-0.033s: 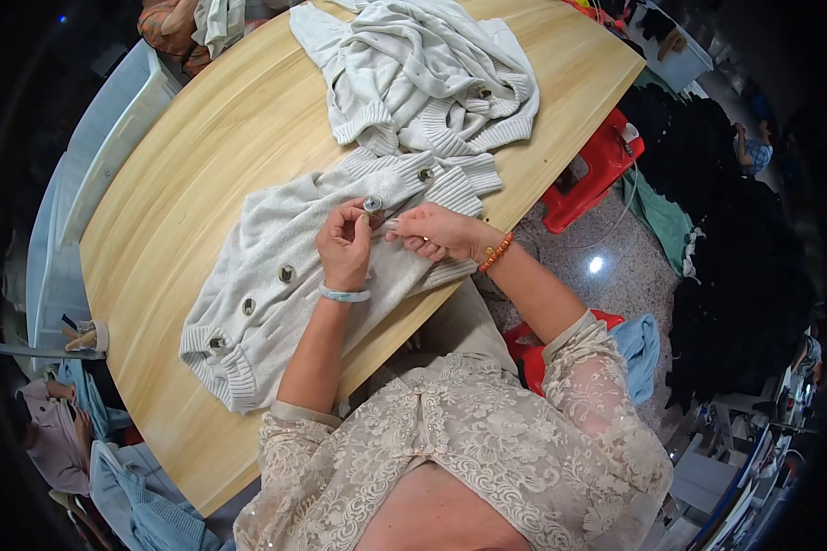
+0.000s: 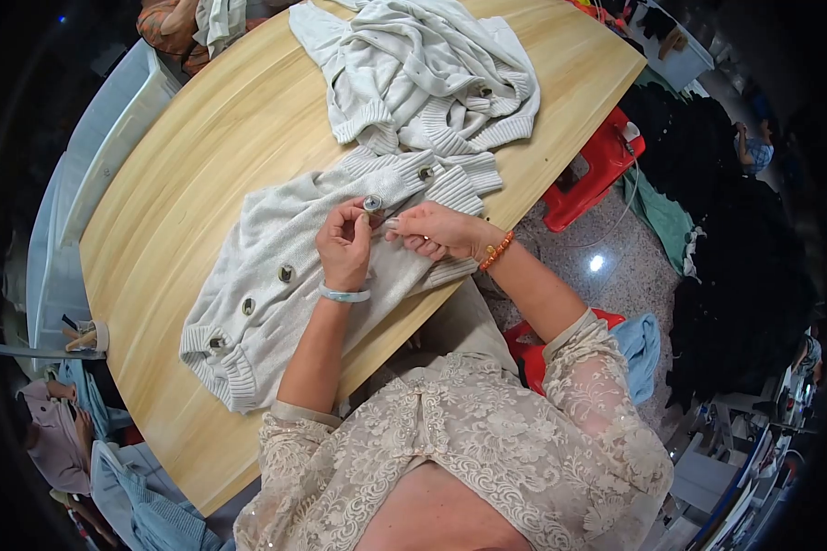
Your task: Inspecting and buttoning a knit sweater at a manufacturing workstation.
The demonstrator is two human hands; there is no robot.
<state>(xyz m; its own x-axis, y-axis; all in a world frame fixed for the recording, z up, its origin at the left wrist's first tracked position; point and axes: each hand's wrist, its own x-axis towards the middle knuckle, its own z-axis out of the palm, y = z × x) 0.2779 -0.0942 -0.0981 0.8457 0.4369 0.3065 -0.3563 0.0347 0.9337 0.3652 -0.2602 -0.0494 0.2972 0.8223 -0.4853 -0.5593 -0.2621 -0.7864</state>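
A light grey knitted cardigan lies on the wooden table in front of me, with several dark, shiny buttons down its front band. My left hand pinches a round button at the upper part of that band, lifting it slightly. Just to its right, my right hand is closed, thumb and forefinger pressed together close to the button. A small pale bit shows at those fingertips, too small to name. Another button sits beyond my hands, near the ribbed edge.
A second crumpled grey knit garment lies farther back on the table. White plastic bins line the left side. A red stool and dark cloth heaps are on the right. Other people are partly visible at the left edge.
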